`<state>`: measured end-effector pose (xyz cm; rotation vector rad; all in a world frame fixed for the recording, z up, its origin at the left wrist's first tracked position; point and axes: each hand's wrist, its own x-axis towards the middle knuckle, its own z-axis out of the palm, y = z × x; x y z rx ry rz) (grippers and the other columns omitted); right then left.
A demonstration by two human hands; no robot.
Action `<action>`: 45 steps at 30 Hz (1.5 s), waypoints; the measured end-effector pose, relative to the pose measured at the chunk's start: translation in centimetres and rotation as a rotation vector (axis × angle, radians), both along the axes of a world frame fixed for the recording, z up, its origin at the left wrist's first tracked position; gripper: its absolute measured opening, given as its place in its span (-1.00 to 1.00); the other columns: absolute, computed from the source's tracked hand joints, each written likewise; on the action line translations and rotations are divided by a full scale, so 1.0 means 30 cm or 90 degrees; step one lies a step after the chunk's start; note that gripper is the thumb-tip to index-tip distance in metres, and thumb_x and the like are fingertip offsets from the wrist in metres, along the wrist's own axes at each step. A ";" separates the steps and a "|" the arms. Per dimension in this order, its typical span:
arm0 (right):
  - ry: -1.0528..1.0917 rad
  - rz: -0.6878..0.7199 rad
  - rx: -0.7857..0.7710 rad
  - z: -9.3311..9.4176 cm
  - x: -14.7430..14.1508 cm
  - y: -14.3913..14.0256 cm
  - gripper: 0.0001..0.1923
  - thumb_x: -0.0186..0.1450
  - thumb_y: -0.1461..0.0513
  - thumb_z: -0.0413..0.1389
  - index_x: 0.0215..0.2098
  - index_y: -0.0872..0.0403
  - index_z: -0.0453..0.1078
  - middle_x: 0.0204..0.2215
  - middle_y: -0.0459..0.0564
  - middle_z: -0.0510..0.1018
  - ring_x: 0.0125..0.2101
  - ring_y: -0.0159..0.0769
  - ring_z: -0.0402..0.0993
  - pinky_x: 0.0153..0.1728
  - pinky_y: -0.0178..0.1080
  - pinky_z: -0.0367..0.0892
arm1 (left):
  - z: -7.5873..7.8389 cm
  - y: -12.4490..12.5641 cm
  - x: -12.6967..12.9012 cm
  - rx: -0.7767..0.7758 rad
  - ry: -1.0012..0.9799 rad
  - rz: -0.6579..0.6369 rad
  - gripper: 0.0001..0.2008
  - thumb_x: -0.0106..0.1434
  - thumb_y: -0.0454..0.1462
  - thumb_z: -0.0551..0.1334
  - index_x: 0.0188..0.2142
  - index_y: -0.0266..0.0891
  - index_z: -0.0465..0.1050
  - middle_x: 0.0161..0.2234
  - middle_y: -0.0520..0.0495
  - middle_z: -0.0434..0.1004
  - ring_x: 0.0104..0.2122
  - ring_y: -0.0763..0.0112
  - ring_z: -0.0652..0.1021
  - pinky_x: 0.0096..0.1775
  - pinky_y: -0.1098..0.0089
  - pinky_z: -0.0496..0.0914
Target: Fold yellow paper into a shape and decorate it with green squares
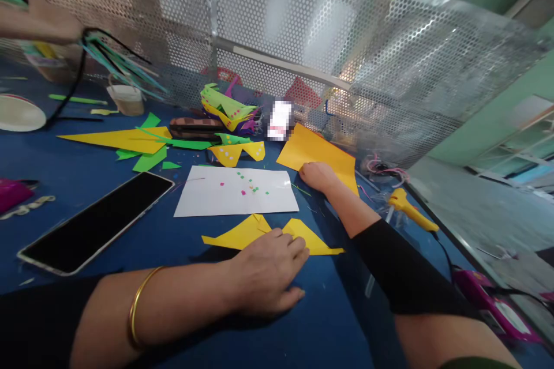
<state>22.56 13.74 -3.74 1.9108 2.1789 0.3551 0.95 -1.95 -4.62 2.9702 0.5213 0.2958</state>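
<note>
My left hand [273, 268] rests over a folded yellow paper cutout [238, 235] with pointed ends. Its fingers lie on the paper and the thumb is apart on the table. Farther off, my right hand [319, 177] is closed at the lower edge of an orange-yellow paper sheet [326, 153]; its fingertips are hidden. Between the hands and to the left lies a white sheet [199, 193] with small green and pink paper bits [243, 192] scattered on it. Behind that is a yellow cut-paper piece with white dots [227, 155].
A large phone [97, 223] lies at left on the blue table [315, 323]. Green scraps [151, 160], a yellow pointed strip [116, 139] and stacked paper masks [225, 106] stand farther back. A yellow glue gun [411, 209] is at right. Another person's hand [52, 23] holds cords.
</note>
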 end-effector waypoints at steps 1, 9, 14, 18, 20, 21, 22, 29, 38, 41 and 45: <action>-0.001 0.002 -0.012 -0.007 0.011 0.011 -0.64 0.38 0.12 0.12 0.07 0.13 0.36 0.01 0.11 0.47 -0.08 -0.17 0.48 -0.08 -0.03 0.44 | 0.002 0.001 0.000 -0.002 -0.001 0.000 -0.51 0.28 -0.03 0.14 0.06 -0.33 0.38 -0.14 -0.17 0.48 -0.23 0.14 0.47 -0.17 0.16 0.32; 0.034 -0.062 0.028 -0.009 0.067 0.017 -0.70 0.41 0.14 0.08 0.04 0.11 0.39 -0.02 0.10 0.50 -0.09 -0.17 0.49 -0.09 -0.06 0.43 | -0.002 0.003 -0.001 -0.007 -0.003 0.001 -0.52 0.28 -0.03 0.14 0.05 -0.32 0.38 -0.11 -0.19 0.48 -0.21 0.12 0.47 -0.14 0.14 0.31; 0.090 -0.125 0.122 0.021 0.092 0.004 -0.65 0.45 0.19 -0.14 -0.08 0.08 0.48 -0.15 0.18 0.61 -0.11 -0.08 0.53 -0.19 -0.20 0.34 | 0.002 0.003 -0.001 -0.012 0.001 0.000 -0.51 0.27 -0.04 0.15 0.05 -0.33 0.39 -0.12 -0.20 0.48 -0.22 0.13 0.48 -0.14 0.15 0.32; 0.138 -0.164 0.185 0.048 0.115 0.005 -0.64 0.42 0.16 -0.11 -0.11 0.09 0.50 -0.14 0.16 0.62 -0.12 -0.08 0.52 -0.25 -0.24 0.28 | 0.004 0.004 0.001 -0.018 -0.003 -0.005 -0.51 0.27 -0.04 0.15 0.06 -0.34 0.38 -0.11 -0.21 0.48 -0.20 0.11 0.48 -0.12 0.14 0.32; 0.162 -0.174 0.210 0.061 0.130 0.008 -0.66 0.40 0.14 -0.08 -0.15 0.08 0.51 -0.17 0.13 0.64 -0.15 -0.09 0.52 -0.29 -0.25 0.24 | 0.004 0.005 0.002 -0.022 -0.003 -0.005 -0.51 0.27 -0.04 0.16 0.05 -0.34 0.38 -0.11 -0.21 0.49 -0.20 0.10 0.49 -0.12 0.13 0.33; 0.174 -0.178 0.221 0.067 0.138 0.009 -0.67 0.39 0.13 -0.06 -0.17 0.08 0.52 -0.19 0.12 0.64 -0.17 -0.10 0.52 -0.31 -0.26 0.23 | 0.005 0.006 0.002 -0.024 -0.002 -0.005 -0.52 0.27 -0.04 0.17 0.05 -0.34 0.39 -0.11 -0.22 0.49 -0.20 0.10 0.49 -0.13 0.12 0.33; 0.184 -0.183 0.233 0.072 0.146 0.010 -0.67 0.38 0.13 -0.05 -0.19 0.07 0.52 -0.21 0.12 0.65 -0.19 -0.10 0.52 -0.33 -0.26 0.21 | 0.005 0.006 0.002 -0.025 0.000 -0.006 -0.52 0.26 -0.04 0.17 0.04 -0.34 0.39 -0.11 -0.22 0.49 -0.21 0.10 0.49 -0.14 0.12 0.33; 0.248 -0.202 0.299 0.079 0.171 0.008 -0.71 0.33 0.10 0.04 -0.24 0.06 0.54 -0.27 0.08 0.65 -0.28 -0.16 0.51 -0.40 -0.28 0.14 | 0.005 0.007 0.001 -0.026 0.001 -0.003 -0.52 0.26 -0.04 0.17 0.04 -0.32 0.39 -0.12 -0.21 0.49 -0.22 0.11 0.49 -0.14 0.13 0.33; 0.297 -0.180 0.310 0.056 0.167 -0.010 -0.67 0.35 0.06 0.02 -0.23 0.05 0.56 -0.33 0.02 0.65 -0.34 -0.21 0.48 -0.42 -0.29 0.12 | 0.004 0.008 0.001 -0.028 -0.007 -0.002 -0.53 0.26 -0.04 0.17 0.04 -0.32 0.39 -0.12 -0.21 0.48 -0.22 0.11 0.49 -0.15 0.14 0.32; 0.305 -0.160 0.308 0.043 0.170 -0.015 -0.63 0.38 0.06 -0.03 -0.21 0.06 0.56 -0.34 0.01 0.64 -0.35 -0.23 0.47 -0.39 -0.30 0.14 | 0.004 0.009 0.001 -0.029 -0.005 -0.002 -0.52 0.26 -0.04 0.16 0.04 -0.32 0.39 -0.12 -0.22 0.48 -0.21 0.10 0.49 -0.15 0.13 0.32; 0.308 -0.144 0.301 0.031 0.172 -0.020 -0.60 0.41 0.07 -0.08 -0.22 0.07 0.55 -0.37 -0.02 0.62 -0.39 -0.27 0.43 -0.41 -0.31 0.13 | 0.003 0.008 0.002 -0.024 -0.008 -0.002 -0.52 0.26 -0.04 0.16 0.05 -0.32 0.39 -0.12 -0.22 0.49 -0.21 0.10 0.49 -0.14 0.13 0.32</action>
